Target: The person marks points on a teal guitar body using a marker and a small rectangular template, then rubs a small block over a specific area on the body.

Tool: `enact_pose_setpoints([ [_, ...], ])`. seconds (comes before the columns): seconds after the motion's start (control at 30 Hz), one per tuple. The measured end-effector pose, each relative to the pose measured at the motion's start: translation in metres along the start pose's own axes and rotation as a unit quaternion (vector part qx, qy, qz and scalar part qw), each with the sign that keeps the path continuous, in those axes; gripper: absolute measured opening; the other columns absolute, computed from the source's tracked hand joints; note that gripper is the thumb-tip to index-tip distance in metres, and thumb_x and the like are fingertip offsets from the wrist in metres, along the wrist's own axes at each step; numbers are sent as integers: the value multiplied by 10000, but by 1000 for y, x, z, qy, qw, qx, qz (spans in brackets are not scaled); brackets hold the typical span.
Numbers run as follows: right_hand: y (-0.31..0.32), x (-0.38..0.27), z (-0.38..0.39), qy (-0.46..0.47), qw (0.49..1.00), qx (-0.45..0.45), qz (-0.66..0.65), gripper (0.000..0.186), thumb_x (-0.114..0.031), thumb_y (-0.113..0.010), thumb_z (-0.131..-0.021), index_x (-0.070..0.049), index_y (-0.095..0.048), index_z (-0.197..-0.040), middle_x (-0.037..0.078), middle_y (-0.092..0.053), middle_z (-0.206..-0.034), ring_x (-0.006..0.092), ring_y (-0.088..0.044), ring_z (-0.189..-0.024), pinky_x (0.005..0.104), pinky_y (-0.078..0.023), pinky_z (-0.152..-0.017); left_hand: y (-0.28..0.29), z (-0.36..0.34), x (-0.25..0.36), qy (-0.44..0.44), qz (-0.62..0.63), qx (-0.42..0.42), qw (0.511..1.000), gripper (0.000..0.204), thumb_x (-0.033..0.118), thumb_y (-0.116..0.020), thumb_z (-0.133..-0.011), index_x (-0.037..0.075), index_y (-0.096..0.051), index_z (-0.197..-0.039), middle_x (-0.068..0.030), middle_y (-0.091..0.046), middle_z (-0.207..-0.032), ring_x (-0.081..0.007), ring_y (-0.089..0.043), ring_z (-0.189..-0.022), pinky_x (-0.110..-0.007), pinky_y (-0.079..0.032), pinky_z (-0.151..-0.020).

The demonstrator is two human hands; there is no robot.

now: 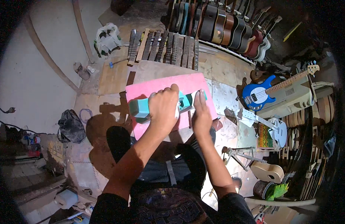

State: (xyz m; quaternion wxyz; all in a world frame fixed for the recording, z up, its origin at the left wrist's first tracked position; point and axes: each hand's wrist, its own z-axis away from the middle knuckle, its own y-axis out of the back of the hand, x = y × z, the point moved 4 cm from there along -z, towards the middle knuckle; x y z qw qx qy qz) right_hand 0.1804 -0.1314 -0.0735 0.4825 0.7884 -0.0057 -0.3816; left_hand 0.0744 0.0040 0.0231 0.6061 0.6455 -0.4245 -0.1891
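Note:
A pink board [157, 87] lies in front of me, over my knees. On it rests a teal, block-shaped tool [139, 107]; its exact kind is hidden by my hands. My left hand [164, 106] wraps round the tool's middle from above. My right hand [201, 112] lies at the tool's right end, its fingers straight and close together, next to a white part [193, 98]. A thin dark strip [190, 119] shows between my wrists at the board's near edge.
Beyond the board is a row of dark guitar necks [168, 48]. Several guitars [221, 26] stand on a rack behind. To the right are a blue bass guitar [259, 93], a white guitar [278, 134] and a wooden guitar body [267, 171]. A black bag [71, 126] lies left.

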Motion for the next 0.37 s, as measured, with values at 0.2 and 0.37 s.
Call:
enact_pose_setpoints([
  [0.2, -5, -25, 7, 64, 987, -41, -142, 743, 120, -490, -818, -22, -403, -1542, 277, -397, -1568, 421, -398, -1455, 439, -293, -1218, 0, 0, -9, -7, -1, 18, 1000, 344, 101, -762, -699, 40, -565, -974, -161, -699, -815, -360, -721, -782, -458, -561, -677],
  [0.37, -15, -27, 5, 17, 995, 63, -76, 703, -20, -601, -924, -155, -390, -1580, 246, -417, -1575, 397, -442, -1438, 419, -331, -1200, -1, -4, -6, 8, -16, -6, 1000, 361, 126, -761, -704, 32, -562, -991, -170, -710, -843, -362, -725, -787, -463, -565, -692],
])
